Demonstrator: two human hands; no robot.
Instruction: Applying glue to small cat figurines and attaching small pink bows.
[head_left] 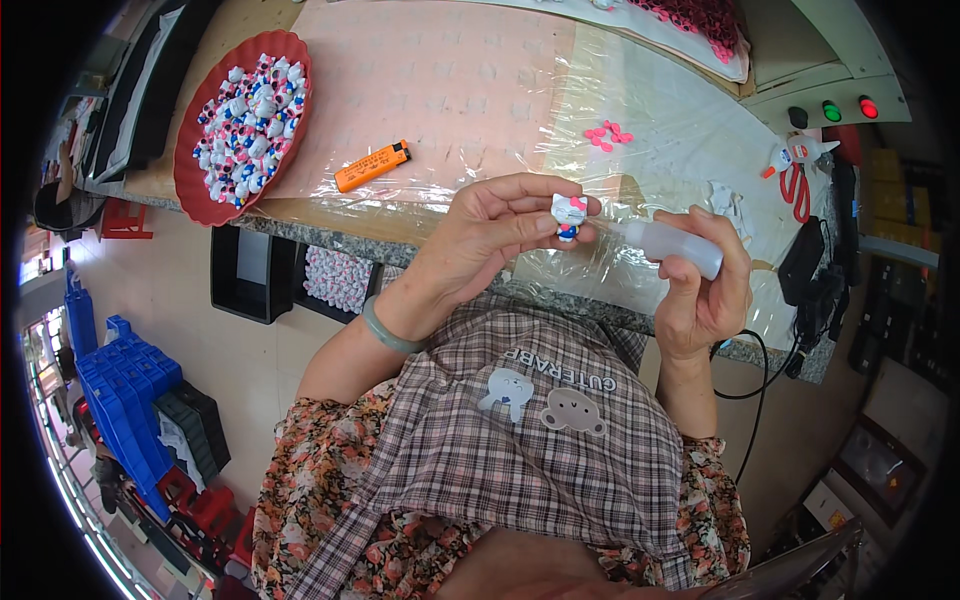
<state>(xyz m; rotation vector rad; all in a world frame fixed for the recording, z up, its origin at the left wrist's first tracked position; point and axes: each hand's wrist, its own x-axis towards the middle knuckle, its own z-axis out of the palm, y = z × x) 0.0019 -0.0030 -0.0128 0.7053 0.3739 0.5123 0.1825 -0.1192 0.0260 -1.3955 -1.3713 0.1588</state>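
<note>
Between the thumb and fingers of my left hand (500,225) is a small white cat figurine (568,214) with a pink bow and blue clothes. My right hand (712,285) grips a translucent white squeeze bottle (680,248), tilted on its side. Its thin nozzle points left at the figurine; whether the tip touches it I cannot tell. Several small pink pieces (607,135) lie on the plastic-covered table (440,80) beyond my hands. An orange lighter (372,167) rests to the left of them.
A red scalloped bowl (300,60) full of similar figurines stands at the far left. Red-handled scissors (795,190) and a glue gun (785,157) lie at the right. Below the table edge are a black bin (245,290) and a bin of small white-and-pink parts (338,280). A black cable (765,385) hangs at the right.
</note>
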